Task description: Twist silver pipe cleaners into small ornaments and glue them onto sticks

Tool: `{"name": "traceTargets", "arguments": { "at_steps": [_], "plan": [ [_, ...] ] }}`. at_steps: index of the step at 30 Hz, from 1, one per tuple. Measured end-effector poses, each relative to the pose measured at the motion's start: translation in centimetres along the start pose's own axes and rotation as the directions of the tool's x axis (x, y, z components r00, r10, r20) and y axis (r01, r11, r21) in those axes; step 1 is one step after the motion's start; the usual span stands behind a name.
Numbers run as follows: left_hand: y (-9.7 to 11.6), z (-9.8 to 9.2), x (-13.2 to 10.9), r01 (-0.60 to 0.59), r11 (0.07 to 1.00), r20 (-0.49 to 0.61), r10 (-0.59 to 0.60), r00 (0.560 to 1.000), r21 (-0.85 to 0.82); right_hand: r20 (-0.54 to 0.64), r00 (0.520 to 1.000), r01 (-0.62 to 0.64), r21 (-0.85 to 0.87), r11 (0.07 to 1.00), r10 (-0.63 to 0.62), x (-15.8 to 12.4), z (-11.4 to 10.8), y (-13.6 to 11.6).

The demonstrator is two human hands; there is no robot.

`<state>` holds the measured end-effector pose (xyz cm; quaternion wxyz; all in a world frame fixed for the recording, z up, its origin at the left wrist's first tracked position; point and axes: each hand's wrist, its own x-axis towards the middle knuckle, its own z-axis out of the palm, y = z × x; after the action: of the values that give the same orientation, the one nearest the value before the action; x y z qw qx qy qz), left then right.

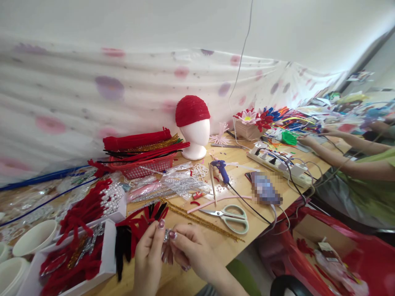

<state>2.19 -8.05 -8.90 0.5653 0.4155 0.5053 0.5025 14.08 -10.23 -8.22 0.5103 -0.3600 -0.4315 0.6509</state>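
My left hand [149, 255] and my right hand [193, 250] meet low in the middle of the view. Thumb and fingers of both pinch a small silver tinsel piece [167, 234], mostly covered by the fingers, so its full shape is hidden. Just behind and left of my left hand lie red and black pipe cleaner pieces [140, 224]. Gold tinsel pipe cleaners [210, 224] run across the table behind my right hand. Scissors [230, 216] with pale green handles lie beyond it, near a blue glue gun [220, 170].
A white foam head [194, 139] with a red wrapped cap [191, 111] stands at the back beside a red basket [142, 166] of pipe cleaners. White boxes [109, 250] are at left. A power strip [279, 164] and phone [265, 189] lie right, near another person's arm [345, 158].
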Motion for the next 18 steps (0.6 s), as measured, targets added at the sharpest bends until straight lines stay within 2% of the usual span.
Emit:
{"name": "traceTargets", "arguments": {
  "at_steps": [2,4,7,9,14,18],
  "plan": [
    [0.0,-0.3,0.1,-0.087,0.991,-0.029,0.090,0.995,0.098,-0.029,0.999,0.033,-0.080,0.996,-0.035,-0.4,0.2,0.3],
    [0.1,-0.6,-0.1,-0.170,0.963,-0.008,0.176,0.984,0.209,-0.052,0.997,0.042,-0.194,0.980,-0.053,-0.7,0.3,0.2],
    [0.1,-1.0,-0.3,-0.234,0.930,0.024,0.237,0.971,0.282,-0.068,0.994,0.049,-0.425,0.904,-0.085,-1.1,0.2,-0.6],
    [-0.1,-1.1,-0.4,-0.250,0.922,0.060,0.243,0.968,0.295,-0.042,0.993,0.074,-0.517,0.853,-0.112,-1.2,0.1,-1.4],
    [0.1,-0.9,-0.4,-0.306,0.889,0.147,0.271,0.951,0.339,-0.049,0.987,0.109,-0.482,0.869,-0.151,-1.4,-0.1,-2.1],
    [0.6,0.3,-1.3,-0.372,0.844,0.020,0.395,0.918,0.387,-0.133,0.965,0.150,-0.422,0.894,-0.225,-1.6,0.8,-0.9]
  ]
}}
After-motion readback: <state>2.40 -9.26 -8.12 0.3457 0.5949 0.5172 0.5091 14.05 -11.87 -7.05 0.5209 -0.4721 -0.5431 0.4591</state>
